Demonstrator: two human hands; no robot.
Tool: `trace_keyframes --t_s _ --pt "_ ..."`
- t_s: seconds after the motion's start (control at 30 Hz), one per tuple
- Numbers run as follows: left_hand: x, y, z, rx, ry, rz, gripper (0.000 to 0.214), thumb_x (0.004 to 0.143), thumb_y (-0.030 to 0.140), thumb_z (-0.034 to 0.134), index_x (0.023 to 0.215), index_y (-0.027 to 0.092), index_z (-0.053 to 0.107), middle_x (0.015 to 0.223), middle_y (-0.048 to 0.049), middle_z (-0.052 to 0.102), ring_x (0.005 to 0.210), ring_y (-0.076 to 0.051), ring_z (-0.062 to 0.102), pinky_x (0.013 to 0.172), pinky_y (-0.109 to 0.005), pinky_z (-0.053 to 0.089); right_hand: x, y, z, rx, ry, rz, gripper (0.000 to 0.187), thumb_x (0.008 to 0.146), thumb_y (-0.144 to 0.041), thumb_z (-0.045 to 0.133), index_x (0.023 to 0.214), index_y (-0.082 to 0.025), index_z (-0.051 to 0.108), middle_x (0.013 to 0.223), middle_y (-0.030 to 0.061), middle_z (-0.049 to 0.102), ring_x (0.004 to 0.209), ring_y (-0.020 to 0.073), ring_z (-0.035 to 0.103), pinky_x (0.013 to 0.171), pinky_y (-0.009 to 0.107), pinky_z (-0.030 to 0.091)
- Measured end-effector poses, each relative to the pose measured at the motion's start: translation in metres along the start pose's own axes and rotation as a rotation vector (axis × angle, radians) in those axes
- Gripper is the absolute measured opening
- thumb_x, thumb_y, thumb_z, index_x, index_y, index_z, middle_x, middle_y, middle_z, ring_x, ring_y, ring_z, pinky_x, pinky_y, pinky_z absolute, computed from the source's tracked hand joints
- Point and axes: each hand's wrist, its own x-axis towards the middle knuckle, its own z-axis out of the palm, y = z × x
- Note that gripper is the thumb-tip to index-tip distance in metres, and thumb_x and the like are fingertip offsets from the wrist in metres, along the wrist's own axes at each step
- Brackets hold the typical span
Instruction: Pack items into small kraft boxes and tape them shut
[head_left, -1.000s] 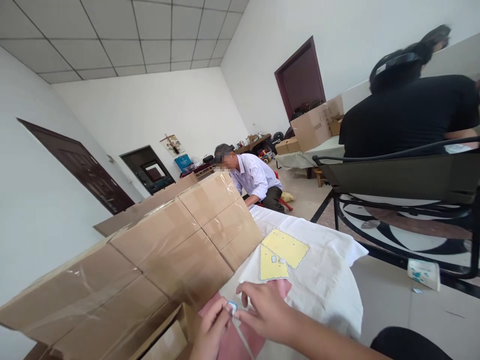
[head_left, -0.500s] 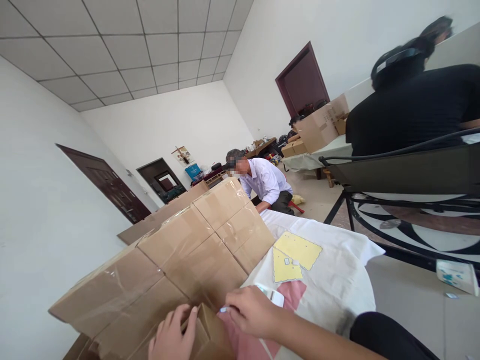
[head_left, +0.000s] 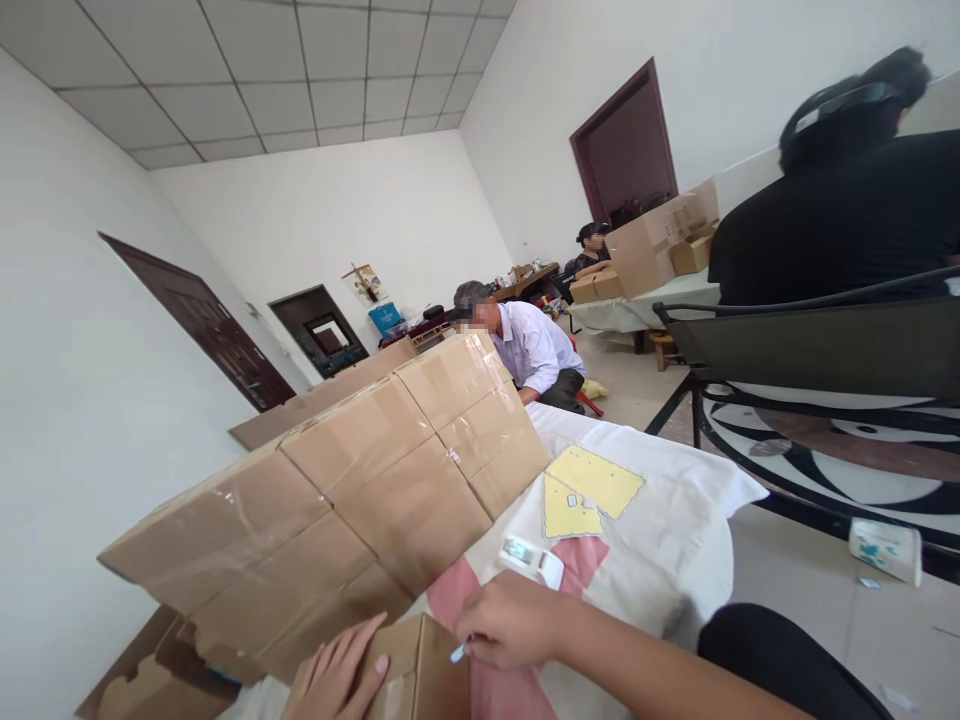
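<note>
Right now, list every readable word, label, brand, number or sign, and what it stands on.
No text is readable.
Small pale-blue piece in the right hand: too small to read.
White object beside that hand: teal marking, blurred.
Large carton in the background: print too small.
Blue container behind: pale marking, too small.
White item on the floor: teal pattern, blurred.

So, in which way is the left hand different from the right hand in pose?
The left hand lies on a brown cardboard box, while the right hand pinches a small pale-blue piece. The left hand's fingers are stretched out; the right hand's fingers are curled. Both hands are bare.
</note>
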Motion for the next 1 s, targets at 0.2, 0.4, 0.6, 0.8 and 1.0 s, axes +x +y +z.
trace_keyframes --t_s 0.2,0.4,0.6,0.8,1.0 --pt "-0.006 0.01 -0.005 -0.062 0.069 0.02 0.057 0.098 0.059 0.035 0.143 0.033 0.058 0.146 -0.0028 0.062 0.139 -0.026 0.053 0.121 -0.05 0.036 0.006 -0.007 -0.002 0.048 -0.059 0.001 0.017 0.09 -0.037 0.069 0.084 -0.021 0.066 0.086 -0.0027 0.073 0.074 0.0121 0.062 0.056 0.025 0.027" --pt "-0.005 0.022 -0.02 -0.138 0.029 0.048 0.057 0.098 0.063 0.039 0.14 0.029 0.059 0.14 -0.0045 0.065 0.132 -0.028 0.054 0.115 -0.048 0.038 0.016 0.003 0.002 0.152 -0.121 0.033 0.007 0.091 -0.024 0.07 0.086 -0.019 0.068 0.088 0.0005 0.07 0.077 0.013 0.059 0.063 0.024 0.03" --pt "-0.01 0.027 -0.024 -0.159 0.026 0.017 0.057 0.098 0.065 0.039 0.143 0.034 0.055 0.144 -0.0016 0.061 0.133 -0.029 0.051 0.114 -0.048 0.033 0.026 0.011 0.014 0.224 -0.242 0.002 0.004 0.091 -0.021 0.068 0.087 -0.018 0.068 0.088 0.0009 0.065 0.072 0.0123 0.053 0.063 0.025 0.027" --pt "-0.011 0.03 -0.026 -0.167 0.008 0.003 0.056 0.098 0.065 0.038 0.142 0.035 0.056 0.144 -0.0008 0.061 0.134 -0.029 0.049 0.115 -0.048 0.03 0.035 0.005 0.014 0.201 -0.248 -0.03 0.014 0.093 -0.027 0.069 0.083 -0.017 0.068 0.089 0.0014 0.067 0.075 0.0129 0.055 0.061 0.025 0.028" --pt "-0.012 0.028 -0.025 -0.169 0.02 0.023 0.056 0.099 0.065 0.037 0.143 0.034 0.055 0.144 -0.0013 0.061 0.134 -0.028 0.05 0.115 -0.047 0.03 0.044 -0.002 0.016 0.091 -0.255 -0.073 0.016 0.096 -0.027 0.067 0.084 -0.017 0.07 0.101 0.0046 0.072 0.085 0.0167 0.062 0.061 0.028 0.027"
